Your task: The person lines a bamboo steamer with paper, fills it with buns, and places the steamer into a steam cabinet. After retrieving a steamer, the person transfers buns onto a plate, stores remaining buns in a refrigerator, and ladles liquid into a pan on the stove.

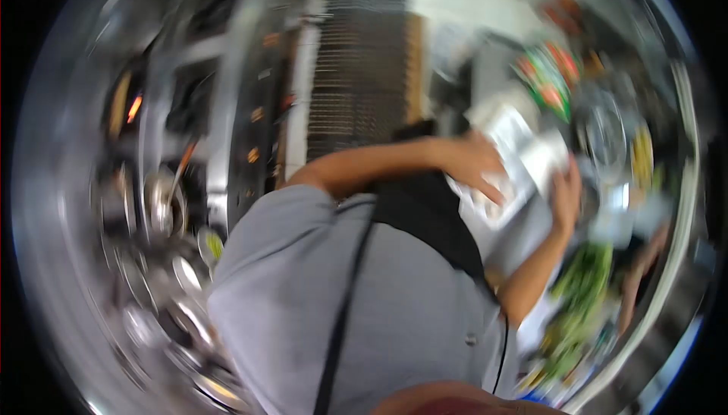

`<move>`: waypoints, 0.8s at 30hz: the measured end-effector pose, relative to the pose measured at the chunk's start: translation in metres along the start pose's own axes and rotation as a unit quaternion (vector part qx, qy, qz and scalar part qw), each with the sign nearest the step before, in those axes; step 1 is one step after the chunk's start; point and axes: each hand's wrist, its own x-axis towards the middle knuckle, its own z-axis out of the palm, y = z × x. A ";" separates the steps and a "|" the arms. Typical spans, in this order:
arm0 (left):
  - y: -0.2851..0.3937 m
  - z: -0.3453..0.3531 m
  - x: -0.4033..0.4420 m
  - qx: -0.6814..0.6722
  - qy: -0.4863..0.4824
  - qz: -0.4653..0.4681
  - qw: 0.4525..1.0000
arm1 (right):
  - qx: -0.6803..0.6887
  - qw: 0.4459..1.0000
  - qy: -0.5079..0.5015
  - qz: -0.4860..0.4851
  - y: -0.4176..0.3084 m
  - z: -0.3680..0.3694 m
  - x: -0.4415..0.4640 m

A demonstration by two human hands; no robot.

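A white, open container (497,206), possibly a takeout box, lies in front of my body with pale contents blurred by motion. My left hand (474,165) reaches over it, fingers stretched down toward the inside. On the far side, my right hand (565,191) is at a raised white flap (544,158) that looks like its lid, and the fingers seem closed on its edge. Whether the left fingertips touch the contents is too smeared to see. Beyond the container is a green and red printed bag (550,77).
Along the counter are a clear round container (607,134) and leafy greens (580,293). Another person's arm (641,275) shows at the far right. Behind me is a stove (227,89) with a lit flame, a pot (163,202) and several pans. A dark mat (360,58) covers the floor.
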 end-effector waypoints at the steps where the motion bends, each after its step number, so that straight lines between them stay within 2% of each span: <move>1: -0.006 -0.006 -0.002 0.020 -0.011 0.057 0.998 | 0.007 0.998 -0.065 -0.011 0.008 0.007 0.014; 2: -0.005 -0.006 -0.004 0.047 0.008 0.098 0.994 | 0.014 0.997 -0.062 -0.053 0.030 0.014 0.020; 3: -0.008 0.001 -0.005 0.091 -0.034 0.083 0.992 | -0.028 0.993 -0.089 -0.070 0.016 0.020 0.019; 4: -0.001 -0.002 -0.006 0.057 0.007 0.083 0.995 | -0.051 0.991 -0.079 -0.097 0.019 0.028 0.020; 5: 0.006 -0.002 -0.007 0.032 0.036 0.068 0.997 | -0.019 0.984 -0.157 -0.086 0.032 0.038 0.039; 6: 0.016 -0.007 -0.009 0.039 0.034 0.057 0.997 | -0.060 0.977 -0.193 -0.065 -0.004 0.037 0.025; 11: 0.026 -0.005 -0.010 0.009 0.037 0.064 0.997 | -0.153 0.956 -0.221 -0.114 -0.001 0.050 0.027; 12: 0.027 -0.006 -0.010 0.009 0.033 0.063 0.997 | -0.149 0.957 -0.221 -0.113 0.001 0.051 0.031; 15: 0.031 -0.009 -0.005 0.017 0.033 0.069 0.997 | -0.138 0.968 -0.133 -0.162 0.009 0.051 0.042; 18: 0.032 -0.012 -0.003 0.020 0.032 0.063 0.997 | -0.193 0.951 -0.154 -0.185 0.013 0.058 0.042; 19: 0.031 -0.013 -0.003 0.025 0.046 0.065 0.997 | -0.191 0.953 -0.151 -0.182 0.013 0.059 0.042; 21: 0.028 -0.015 -0.002 0.028 0.057 0.069 0.996 | -0.291 0.912 -0.268 -0.111 -0.006 0.057 0.035; 24: 0.025 -0.019 0.003 0.035 0.067 0.061 0.995 | -0.340 0.892 -0.272 -0.123 -0.012 0.064 0.029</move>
